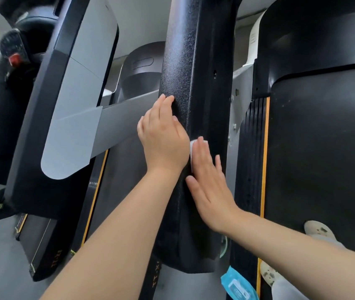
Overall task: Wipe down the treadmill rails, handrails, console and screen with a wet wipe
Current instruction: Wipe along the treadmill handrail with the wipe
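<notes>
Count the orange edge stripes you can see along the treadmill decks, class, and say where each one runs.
3. One orange stripe borders the belt on the right; one runs left of the left forearm; one short piece sits at lower left. Others may be hidden behind the black upright.

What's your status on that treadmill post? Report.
Left hand flat, bracing black upright post. Right hand flat, pressing white wet wipe on post. Nothing obstructing.

A white wet wipe [191,151] lies flat against the right face of the treadmill's black, rough-textured upright handrail [185,68], mostly hidden, while beside it the treadmill's dark running belt [324,148] runs along an orange-edged side rail [264,148].
</notes>
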The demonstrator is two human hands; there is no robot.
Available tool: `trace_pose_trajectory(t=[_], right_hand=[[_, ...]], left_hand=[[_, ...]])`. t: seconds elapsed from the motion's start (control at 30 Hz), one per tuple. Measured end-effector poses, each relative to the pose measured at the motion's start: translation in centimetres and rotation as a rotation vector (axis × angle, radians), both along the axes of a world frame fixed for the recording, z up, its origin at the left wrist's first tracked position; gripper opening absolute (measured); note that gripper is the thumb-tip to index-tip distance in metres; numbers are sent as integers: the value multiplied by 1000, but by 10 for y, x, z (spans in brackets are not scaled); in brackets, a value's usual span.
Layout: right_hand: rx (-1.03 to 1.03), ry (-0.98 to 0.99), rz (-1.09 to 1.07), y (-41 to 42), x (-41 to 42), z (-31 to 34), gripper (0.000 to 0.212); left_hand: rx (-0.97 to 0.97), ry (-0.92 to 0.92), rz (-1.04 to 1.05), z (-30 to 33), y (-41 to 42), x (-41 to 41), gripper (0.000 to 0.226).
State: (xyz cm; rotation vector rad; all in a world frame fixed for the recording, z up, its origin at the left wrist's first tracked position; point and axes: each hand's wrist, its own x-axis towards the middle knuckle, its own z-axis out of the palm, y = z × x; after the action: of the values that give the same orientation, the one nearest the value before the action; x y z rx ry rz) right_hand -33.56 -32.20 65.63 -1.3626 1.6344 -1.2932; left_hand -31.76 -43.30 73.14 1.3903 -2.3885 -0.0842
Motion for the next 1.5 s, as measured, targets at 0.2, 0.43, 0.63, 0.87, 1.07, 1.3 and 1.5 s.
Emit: trace_pose_trajectory(t=[0.2, 0.43, 0.63, 0.87, 1.07, 1.3, 1.5], right_hand=[[12, 139, 192, 87, 59, -12, 63], [12, 112, 62, 77, 68, -6, 61], [65, 80, -102, -13, 5, 30, 58], [6, 95, 2, 89, 91, -10, 60], [84, -27, -69, 93, 107, -12, 63], [177, -155, -232, -3, 18, -6, 50], [100, -188, -74, 96, 108, -16, 64]], left_hand=[[177, -21, -30, 20, -2, 8, 47], [155, 214, -56, 18, 38, 73, 41], [16, 248, -96, -5, 67, 99, 39], [-65, 214, -115, -17, 68, 107, 38], [-61, 209, -147, -20, 68, 106, 42], [-101, 214, -127, -20, 70, 104, 47], [-98, 206, -127, -21, 71, 105, 50]])
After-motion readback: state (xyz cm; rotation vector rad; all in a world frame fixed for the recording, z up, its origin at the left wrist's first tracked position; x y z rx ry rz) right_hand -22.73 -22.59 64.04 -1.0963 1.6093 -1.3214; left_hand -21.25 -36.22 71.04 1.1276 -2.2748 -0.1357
